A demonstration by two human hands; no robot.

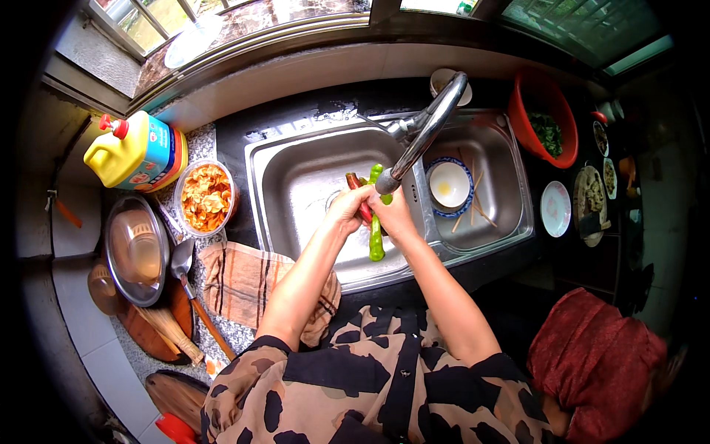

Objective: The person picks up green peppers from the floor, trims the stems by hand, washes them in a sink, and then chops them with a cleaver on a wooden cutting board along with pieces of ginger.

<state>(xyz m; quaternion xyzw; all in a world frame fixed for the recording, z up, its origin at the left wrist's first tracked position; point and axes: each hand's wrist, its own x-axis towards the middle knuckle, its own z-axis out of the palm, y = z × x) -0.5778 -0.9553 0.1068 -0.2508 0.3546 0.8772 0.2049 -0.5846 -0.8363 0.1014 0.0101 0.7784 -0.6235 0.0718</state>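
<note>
bright barred window (161, 24), black counter (234, 152), pale tiles (111, 370)

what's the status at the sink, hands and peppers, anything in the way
Left hand and right hand closed around peppers, green and red. Peppers over left basin. Faucet partly blocks view of the grip.

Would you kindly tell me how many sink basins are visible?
2: the larger left basin, under the left hand and right hand; the smaller right basin, holding a white bowl.

Bright window (163, 26) light at top; sink (296, 163) glare; edges curved, black.
</note>
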